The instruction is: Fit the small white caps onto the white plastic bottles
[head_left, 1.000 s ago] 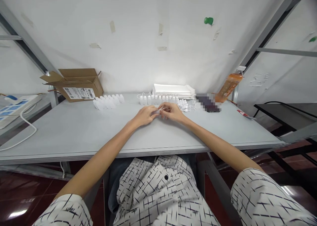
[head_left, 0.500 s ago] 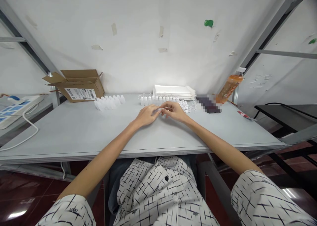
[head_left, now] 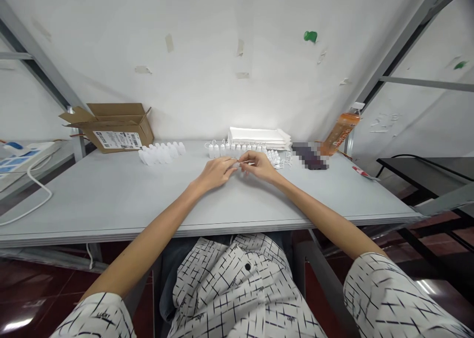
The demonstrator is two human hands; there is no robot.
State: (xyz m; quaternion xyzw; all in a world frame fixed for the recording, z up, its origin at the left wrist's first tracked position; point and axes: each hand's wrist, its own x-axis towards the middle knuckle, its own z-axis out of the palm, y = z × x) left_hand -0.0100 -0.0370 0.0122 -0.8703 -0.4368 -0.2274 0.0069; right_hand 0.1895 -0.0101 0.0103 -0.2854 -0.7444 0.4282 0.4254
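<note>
My left hand (head_left: 217,172) and my right hand (head_left: 259,166) meet over the middle of the grey table (head_left: 229,204). Both have their fingers closed around something small and pale between the fingertips, too small to name. Just behind them stands a row of small white bottles (head_left: 217,150) with looped caps. Small white caps (head_left: 274,157) lie in a pile beyond my right hand, with part of the pile hidden by it. Farther left, a group of translucent white bottles (head_left: 159,153) without looped caps sits on the table.
An open cardboard box (head_left: 122,130) is at the back left. White sheets (head_left: 259,137) are stacked by the wall. A blurred dark object (head_left: 313,156) and a leaning orange drink bottle (head_left: 342,130) stand at the right. A power strip (head_left: 18,162) with a white cable lies far left.
My left hand has shifted slightly, and its thumb now sits lower and apart from my right fingertips. The pale piece between the hands shows less. The camera view has moved slightly.
</note>
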